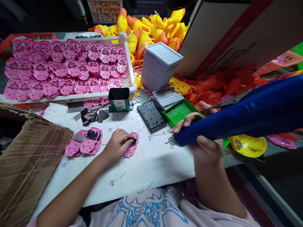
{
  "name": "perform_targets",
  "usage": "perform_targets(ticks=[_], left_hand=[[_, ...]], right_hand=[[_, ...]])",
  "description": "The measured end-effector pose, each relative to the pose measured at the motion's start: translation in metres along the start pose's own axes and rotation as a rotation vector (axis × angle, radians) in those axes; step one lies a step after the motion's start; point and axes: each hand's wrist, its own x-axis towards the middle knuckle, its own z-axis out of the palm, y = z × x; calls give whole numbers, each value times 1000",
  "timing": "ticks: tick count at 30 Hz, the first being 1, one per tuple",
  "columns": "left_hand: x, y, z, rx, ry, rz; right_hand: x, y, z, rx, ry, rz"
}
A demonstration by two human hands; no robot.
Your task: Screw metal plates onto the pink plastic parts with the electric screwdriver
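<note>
My left hand point(118, 142) has its thumb and fingertips pressed together at a small black plate point(134, 141) lying on a pink plastic casing point(129, 153). The casing rests on the white sheeted table in front of me. My right hand point(208, 146) is wrapped around a blue electric screwdriver point(227, 113). Its thin bit points left, above the table and apart from the casing. Left of my left hand, a small pile of pink casings point(91, 143) carries black and grey plates. Loose dark plates point(91, 116) lie behind that pile.
Beyond are a white crate point(129, 66) of pink casings, a green tin point(119, 100), a black screw tray point(151, 115), a green tray point(180, 110) and stacked white trays point(158, 67). Cardboard point(30, 157) flanks the left. Yellow toy parts point(151, 30) heap at the back.
</note>
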Motion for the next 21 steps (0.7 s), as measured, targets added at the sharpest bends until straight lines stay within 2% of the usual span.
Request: perform_targets(ticks=[6, 12, 18, 21], left_hand=[[0, -6, 4, 106, -13, 67], [-3, -8, 5, 180, -52, 92], [-3, -11, -7, 220, -179, 249], [-4, -9, -8, 269, -169, 312]], right_hand=[[35, 8, 8, -16, 179, -50], [60, 10, 19, 8, 287, -66], [66, 28, 22, -60, 306, -173], [62, 39, 16, -74, 319, -218]])
